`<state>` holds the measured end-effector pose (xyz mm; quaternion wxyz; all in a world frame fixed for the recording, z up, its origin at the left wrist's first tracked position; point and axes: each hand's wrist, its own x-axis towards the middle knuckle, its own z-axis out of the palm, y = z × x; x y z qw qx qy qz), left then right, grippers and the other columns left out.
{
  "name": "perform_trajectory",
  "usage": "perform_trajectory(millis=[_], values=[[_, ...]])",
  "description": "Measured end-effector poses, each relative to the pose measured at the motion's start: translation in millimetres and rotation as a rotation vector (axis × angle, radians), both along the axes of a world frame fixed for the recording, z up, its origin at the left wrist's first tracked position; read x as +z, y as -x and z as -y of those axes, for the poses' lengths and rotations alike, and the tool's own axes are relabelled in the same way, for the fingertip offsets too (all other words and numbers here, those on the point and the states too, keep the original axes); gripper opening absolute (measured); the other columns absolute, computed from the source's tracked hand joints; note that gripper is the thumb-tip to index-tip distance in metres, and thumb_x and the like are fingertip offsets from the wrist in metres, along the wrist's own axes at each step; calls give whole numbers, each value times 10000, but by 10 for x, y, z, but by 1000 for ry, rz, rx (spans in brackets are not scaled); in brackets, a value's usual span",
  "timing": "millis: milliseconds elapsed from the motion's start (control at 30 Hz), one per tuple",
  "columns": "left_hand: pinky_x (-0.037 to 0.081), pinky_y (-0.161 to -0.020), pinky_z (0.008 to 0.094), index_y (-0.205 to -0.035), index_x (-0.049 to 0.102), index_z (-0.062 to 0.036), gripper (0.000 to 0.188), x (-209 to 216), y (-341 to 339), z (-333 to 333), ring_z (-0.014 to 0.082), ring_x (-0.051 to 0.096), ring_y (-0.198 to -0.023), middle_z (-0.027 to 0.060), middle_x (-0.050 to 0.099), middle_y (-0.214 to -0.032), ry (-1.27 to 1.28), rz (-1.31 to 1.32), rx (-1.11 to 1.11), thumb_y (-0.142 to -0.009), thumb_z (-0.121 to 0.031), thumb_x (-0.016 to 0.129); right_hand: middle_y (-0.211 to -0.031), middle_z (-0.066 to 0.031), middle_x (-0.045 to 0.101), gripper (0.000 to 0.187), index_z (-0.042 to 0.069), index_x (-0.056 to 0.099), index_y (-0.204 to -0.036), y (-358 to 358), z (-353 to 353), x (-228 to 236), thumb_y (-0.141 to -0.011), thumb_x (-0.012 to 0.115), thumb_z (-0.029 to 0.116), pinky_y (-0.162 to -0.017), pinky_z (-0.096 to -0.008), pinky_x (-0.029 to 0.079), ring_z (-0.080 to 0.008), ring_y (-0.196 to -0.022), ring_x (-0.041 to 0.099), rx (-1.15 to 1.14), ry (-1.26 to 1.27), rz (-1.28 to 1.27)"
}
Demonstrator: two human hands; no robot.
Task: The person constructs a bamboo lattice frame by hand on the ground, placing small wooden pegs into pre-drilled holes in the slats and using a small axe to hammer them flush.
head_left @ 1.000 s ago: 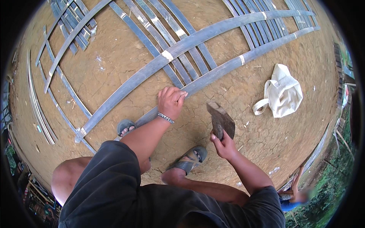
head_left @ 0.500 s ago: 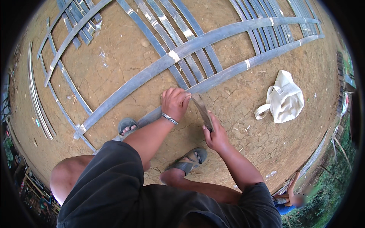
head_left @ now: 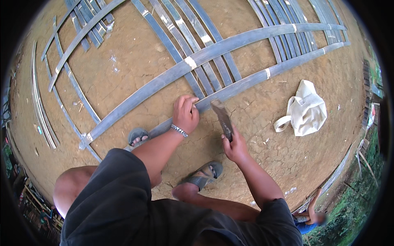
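Note:
My right hand (head_left: 236,145) is closed round the dark handle of a broad-bladed knife, like a machete (head_left: 221,116). Its blade points up and away, with the tip just short of a long grey-blue bamboo strip (head_left: 246,83). On that strip, left of the blade, my left hand (head_left: 185,112) lies with fingers curled over it; the finger undersides are hidden. A chain bracelet circles my left wrist. Pale bands mark the strip's nodes. Beyond it, a second long strip (head_left: 156,82) crosses several narrower bamboo slats (head_left: 180,45).
A white cloth bag (head_left: 308,108) lies on the cracked earth to the right. More slats (head_left: 293,45) sit at the far right, and thin strips (head_left: 39,98) at the left. My sandalled foot (head_left: 138,136) is beside the near strip. Another person (head_left: 308,217) is at the lower right.
My left hand has drawn slightly left, away from the blade tip, and its thumb has shifted. The knife has turned a little, showing more of its blade face.

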<state>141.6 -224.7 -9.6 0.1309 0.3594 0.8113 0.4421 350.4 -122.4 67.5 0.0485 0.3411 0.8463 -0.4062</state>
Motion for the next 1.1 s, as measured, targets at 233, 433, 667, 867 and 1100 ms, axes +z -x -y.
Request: perform_trajectory(millis=[233,433,667,867,1100], values=[[435,-995,486,-1109,622,-58,365,-35,-40,14,382,558,-1105,171,571,-1134,97,-8,29,-764,29,540,-1177,-262,654,488,51,511,-1404,2,113,-120,-939,633,133,-862,-481,542,-462,-1018,671,-20,46,-16],[426,-1019,489,-1192,585,-60,438,-16,-49,-7,377,550,-1146,176,570,-1192,142,-43,-1,-764,25,545,-1327,-234,623,597,120,443,-1473,-19,130,-30,-911,644,109,-909,-480,557,-437,-1100,660,-47,63,-119],[421,-1023,494,-1225,565,-65,483,-14,-39,-19,370,555,-1163,162,574,-1228,163,-55,-16,-752,31,565,-1270,-266,643,595,104,445,-1469,149,51,-126,-903,631,88,-880,-467,563,-451,-1061,671,-54,114,93],[439,-1004,489,-1208,564,-44,471,-23,-56,-42,395,566,-1142,186,586,-1215,100,-58,-6,-748,57,528,-1241,-258,657,617,100,440,-1469,-81,104,-264,-890,652,109,-903,-478,554,-452,-1047,674,-8,-84,-229],[434,-1005,482,-1217,551,-59,492,1,14,-48,372,559,-1149,164,577,-1228,111,-75,-8,-737,52,556,-1334,-220,617,631,95,440,-1458,100,53,-173,-869,667,94,-954,-499,525,-418,-1153,638,-4,122,88]])
